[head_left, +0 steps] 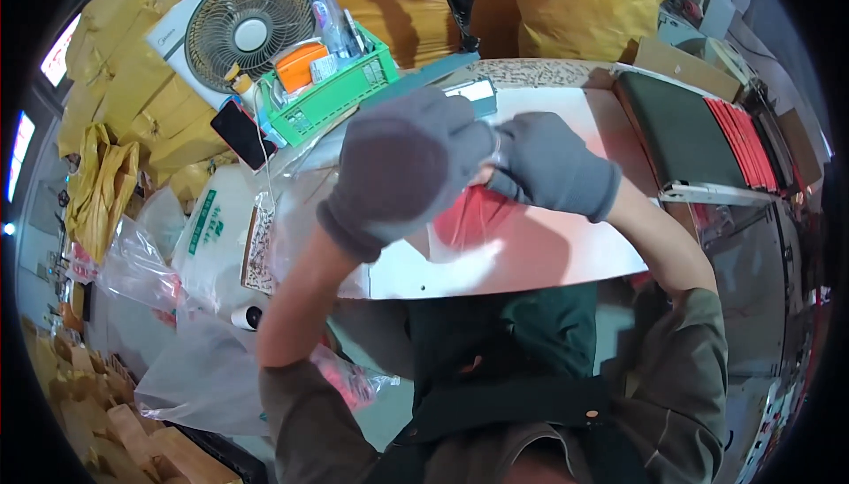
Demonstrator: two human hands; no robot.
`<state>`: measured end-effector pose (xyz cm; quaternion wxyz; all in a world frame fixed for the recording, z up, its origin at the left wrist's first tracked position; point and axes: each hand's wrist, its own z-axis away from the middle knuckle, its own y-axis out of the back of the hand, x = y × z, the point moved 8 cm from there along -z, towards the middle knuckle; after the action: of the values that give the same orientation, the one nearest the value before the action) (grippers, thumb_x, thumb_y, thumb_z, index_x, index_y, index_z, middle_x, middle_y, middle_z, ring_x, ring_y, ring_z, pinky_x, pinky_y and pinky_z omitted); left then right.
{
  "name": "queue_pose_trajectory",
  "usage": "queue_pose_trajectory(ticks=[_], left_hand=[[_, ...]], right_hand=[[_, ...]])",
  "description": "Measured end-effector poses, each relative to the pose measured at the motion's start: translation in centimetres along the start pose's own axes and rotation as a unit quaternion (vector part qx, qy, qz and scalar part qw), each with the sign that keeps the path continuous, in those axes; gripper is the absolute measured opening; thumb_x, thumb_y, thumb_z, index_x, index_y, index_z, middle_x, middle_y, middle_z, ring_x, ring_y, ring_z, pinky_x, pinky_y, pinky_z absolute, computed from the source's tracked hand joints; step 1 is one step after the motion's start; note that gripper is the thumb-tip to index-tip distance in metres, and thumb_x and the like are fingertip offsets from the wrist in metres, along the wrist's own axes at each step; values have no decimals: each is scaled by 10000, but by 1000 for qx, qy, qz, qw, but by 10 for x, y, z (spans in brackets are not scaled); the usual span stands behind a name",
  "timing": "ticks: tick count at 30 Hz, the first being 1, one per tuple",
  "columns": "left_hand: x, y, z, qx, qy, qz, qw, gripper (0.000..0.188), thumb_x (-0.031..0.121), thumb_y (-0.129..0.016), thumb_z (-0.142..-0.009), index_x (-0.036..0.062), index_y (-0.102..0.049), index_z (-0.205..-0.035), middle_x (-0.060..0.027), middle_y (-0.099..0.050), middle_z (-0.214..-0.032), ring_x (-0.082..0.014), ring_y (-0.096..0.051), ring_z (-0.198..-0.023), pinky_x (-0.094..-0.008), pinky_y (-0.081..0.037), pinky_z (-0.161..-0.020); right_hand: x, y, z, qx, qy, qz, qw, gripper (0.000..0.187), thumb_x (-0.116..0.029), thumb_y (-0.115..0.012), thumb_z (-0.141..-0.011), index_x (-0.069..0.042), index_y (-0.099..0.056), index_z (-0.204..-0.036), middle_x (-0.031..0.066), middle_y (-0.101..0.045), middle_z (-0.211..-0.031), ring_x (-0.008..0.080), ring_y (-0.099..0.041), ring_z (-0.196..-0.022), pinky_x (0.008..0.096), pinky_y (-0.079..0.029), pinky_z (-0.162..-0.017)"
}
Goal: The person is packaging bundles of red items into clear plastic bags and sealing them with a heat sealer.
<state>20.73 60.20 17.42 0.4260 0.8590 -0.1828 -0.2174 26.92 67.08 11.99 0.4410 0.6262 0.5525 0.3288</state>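
Left hand (398, 170) closest to camera, gray glove, fingers meeting right hand (555, 170). Right fingers curled, seemingly pinching top of red bag (473, 220); left fingertips hidden, can't tell. Bag sits just under both hands, over white table (409, 275). Tip imo: hold top snug with one hand, work with other, no yanking, thin stuff probably tears.

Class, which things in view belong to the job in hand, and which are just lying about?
Apparently in the job:
left hand, gloved
right hand, gloved
red item, at both hands
worktop

Seemingly just lying about:
fan
phone
green basket
yellow sack
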Motion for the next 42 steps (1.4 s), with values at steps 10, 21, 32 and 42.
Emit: queue_pose_trajectory(ticks=[10,21,32,42], left_hand=[[-83,-275,67,30,451,725,520,424,188,-761,-722,14,-615,-1080,-80,-640,-1027,-154,-590,-954,-305,-466,-849],[-175,-364,112,95,560,711,414,398,193,-724,-749,22,-614,-1091,-67,-637,-1044,-171,-601,-937,-304,-464,-856],[-244,-448,229,53,533,677,505,542,298,-601,-837,25,-468,-1286,-133,-484,-1306,-273,-456,-1186,-376,-388,-1005],[-147,-406,150,33,490,820,293,764,560,-496,-855,59,-313,-1402,-131,-358,-1417,-331,-366,-1262,-447,-286,-1065]], right_hand=[[226,-89,-53,263,-275,-61,923,594,-462,-716,-724,-44,-549,-1112,160,-652,-828,296,-640,-753,360,-482,-675],[295,-160,-93,168,-289,-55,941,359,-426,-615,-822,-75,-630,-897,160,-578,-805,330,-576,-762,389,-459,-665],[292,-189,-98,323,-257,-129,901,154,-256,-630,-708,-132,-661,-794,115,-620,-812,320,-601,-807,429,-477,-690],[274,-164,-54,149,-393,-59,906,427,-345,-610,-769,-100,-520,-1107,222,-542,-1001,390,-567,-882,462,-458,-742]])
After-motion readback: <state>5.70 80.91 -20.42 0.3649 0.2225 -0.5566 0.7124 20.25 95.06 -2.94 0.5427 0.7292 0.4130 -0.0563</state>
